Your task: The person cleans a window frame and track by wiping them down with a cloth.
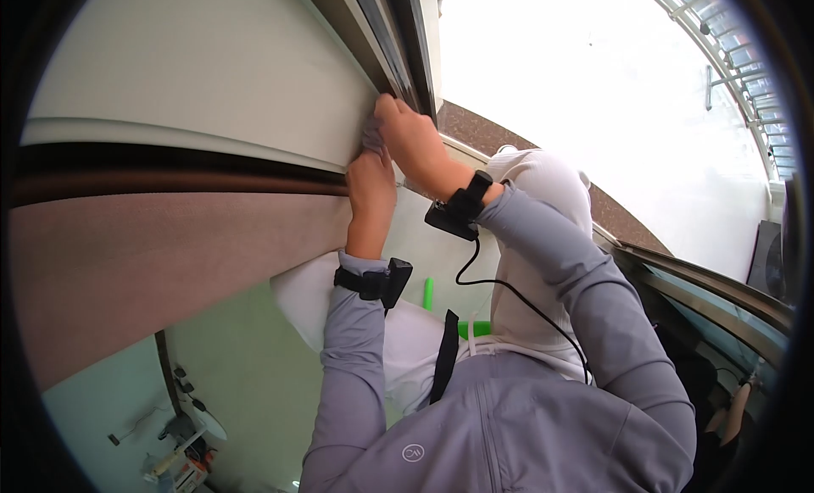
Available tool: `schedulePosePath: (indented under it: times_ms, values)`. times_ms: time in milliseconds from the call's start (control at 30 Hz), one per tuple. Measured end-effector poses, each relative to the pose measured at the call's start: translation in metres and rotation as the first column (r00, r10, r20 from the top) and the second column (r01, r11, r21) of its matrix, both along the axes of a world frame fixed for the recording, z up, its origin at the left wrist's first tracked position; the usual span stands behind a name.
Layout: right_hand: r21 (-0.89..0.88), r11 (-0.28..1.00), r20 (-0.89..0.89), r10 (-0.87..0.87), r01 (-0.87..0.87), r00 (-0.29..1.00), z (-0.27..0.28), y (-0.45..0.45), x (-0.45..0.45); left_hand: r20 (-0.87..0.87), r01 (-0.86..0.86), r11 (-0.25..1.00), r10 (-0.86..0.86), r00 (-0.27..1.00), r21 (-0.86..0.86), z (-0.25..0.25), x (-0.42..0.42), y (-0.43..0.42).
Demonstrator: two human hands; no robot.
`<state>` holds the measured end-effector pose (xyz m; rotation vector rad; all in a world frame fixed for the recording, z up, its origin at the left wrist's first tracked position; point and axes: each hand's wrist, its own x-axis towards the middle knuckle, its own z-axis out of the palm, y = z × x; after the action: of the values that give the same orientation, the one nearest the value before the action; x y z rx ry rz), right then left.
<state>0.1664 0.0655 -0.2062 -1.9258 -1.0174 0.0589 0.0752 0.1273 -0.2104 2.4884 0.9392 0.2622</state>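
A small piece of crumpled grey-purple cloth (372, 137) is bunched at the corner where a white panel (212, 61) meets a dark metal door frame (386, 35). My right hand (415, 145) is closed at the cloth from above, its fingers against the frame. Just below, my left hand (370, 192) is also closed, with its fingertips at the cloth's lower end. The two hands touch or nearly touch. Part of the cloth is hidden by the fingers.
Left of my hands runs a brown-pink padded panel (186, 256) under a dark gap. A brown stone sill (475, 133) and a white floor (560, 61) lie beyond the frame. Wrist straps carry black boxes, one with a cable (526, 298). Another person's arm (736, 412) shows at lower right.
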Motion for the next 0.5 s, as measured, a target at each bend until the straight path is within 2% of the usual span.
schedulePosePath:
  times_ms: [100,167,200,233,333,433,500]
  values:
    - [-0.104,0.995,0.057,0.017,-0.011,0.998,0.001,-0.002,-0.005,-0.009,0.020,1.000,-0.019,1.000,0.009,-0.010,0.004,0.004]
    - [-0.049,0.999,0.015,0.021,-0.020,1.000,0.006,-0.002,0.000,0.030,-0.031,0.999,0.032,0.999,-0.018,-0.003,0.005,0.000]
    - [-0.027,0.999,-0.016,0.025,-0.025,1.000,0.013,-0.003,0.000,0.105,-0.035,0.999,0.034,0.994,0.007,0.004,0.005,-0.001]
    - [0.018,1.000,0.024,0.008,-0.008,1.000,0.022,-0.003,0.003,0.176,-0.040,0.999,0.034,0.984,0.032,0.015,0.004,-0.003]
    - [0.306,0.951,0.074,0.028,-0.049,0.997,0.056,-0.016,0.010,0.402,-0.022,0.996,-0.016,0.915,0.091,0.037,0.003,-0.002]
    - [0.575,0.814,0.253,-0.087,-0.078,0.964,0.074,-0.028,0.015,0.604,0.040,0.985,-0.135,0.785,0.168,0.056,0.003,-0.005]
    - [0.612,0.789,0.252,-0.126,-0.057,0.959,0.084,-0.037,0.018,0.652,0.098,0.964,-0.239,0.720,0.246,0.070,0.003,-0.006]
